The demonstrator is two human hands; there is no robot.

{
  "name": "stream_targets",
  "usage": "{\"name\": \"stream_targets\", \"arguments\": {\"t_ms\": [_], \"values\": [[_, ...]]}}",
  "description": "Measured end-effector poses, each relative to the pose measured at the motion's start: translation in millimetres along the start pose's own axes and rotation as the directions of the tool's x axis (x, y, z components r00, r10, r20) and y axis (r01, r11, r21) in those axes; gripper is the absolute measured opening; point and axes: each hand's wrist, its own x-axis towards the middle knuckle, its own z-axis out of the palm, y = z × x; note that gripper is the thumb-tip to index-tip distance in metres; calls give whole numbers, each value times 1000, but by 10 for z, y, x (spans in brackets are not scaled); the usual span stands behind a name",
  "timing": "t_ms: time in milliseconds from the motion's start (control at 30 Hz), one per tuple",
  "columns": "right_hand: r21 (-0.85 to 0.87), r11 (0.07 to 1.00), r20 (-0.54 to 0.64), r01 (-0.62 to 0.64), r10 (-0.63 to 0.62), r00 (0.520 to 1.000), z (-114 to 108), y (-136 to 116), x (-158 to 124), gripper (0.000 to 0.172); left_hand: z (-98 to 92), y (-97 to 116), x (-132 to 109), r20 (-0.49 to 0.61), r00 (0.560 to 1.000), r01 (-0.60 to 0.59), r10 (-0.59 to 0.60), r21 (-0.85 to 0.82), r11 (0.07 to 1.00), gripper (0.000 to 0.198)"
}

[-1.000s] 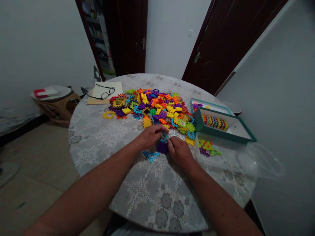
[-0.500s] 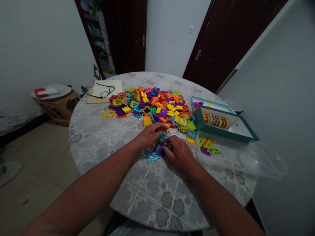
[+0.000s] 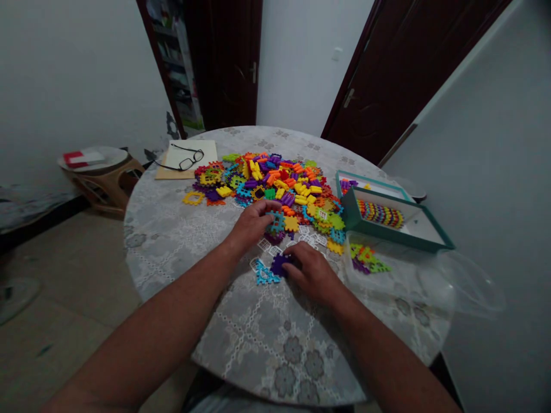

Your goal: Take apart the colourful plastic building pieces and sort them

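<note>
Between the thumb and fingers of my left hand is a teal square piece with notched edges, held at the near edge of a colourful pile of plastic pieces. A yellow notched piece is just right of it. My right hand grips a dark purple notched piece by its right side, low over the table. Light blue pieces lie left of and below the purple one. White window-frame pieces are on the cloth between my hands.
A green box with rows of colourful pieces and its lid stand at the right. Nearer is a clear plastic tub holding green and purple pieces, with a clear lid beside it. Glasses rest on paper at the back left.
My left hand has moved left and slightly away with the teal piece, apart from my right hand. The purple piece now shows flatter, and white pieces between the hands are uncovered.
</note>
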Motion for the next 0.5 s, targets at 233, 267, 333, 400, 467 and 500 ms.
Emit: {"name": "stream_targets", "arguments": {"t_ms": [233, 267, 333, 400, 467, 500], "values": [[74, 997, -318, 7, 17, 948, -71, 90, 42, 1, 164, -20, -99, 242, 970, 13, -21, 34, 999, 37], [61, 998, -341, 1, 20, 940, -77, 104, 43, 1, 196, -30, -116, 271, 963, -16, 4, 46, 999, 36], [43, 999, -361, -13, 27, 932, -80, 125, 43, 1, 245, -55, -141, 323, 946, -54, 36, 46, 997, 36], [36, 999, -355, -33, 44, 934, -72, 135, 41, 3, 269, -76, -156, 364, 930, -65, 49, 33, 997, 37], [30, 998, -344, -61, 68, 936, -62, 139, 40, 7, 269, -81, -165, 396, 917, -54, 45, 12, 998, 38], [24, 997, -343, -71, 75, 936, -57, 142, 39, 9, 264, -76, -169, 407, 913, -44, 40, 1, 999, 39]]}}
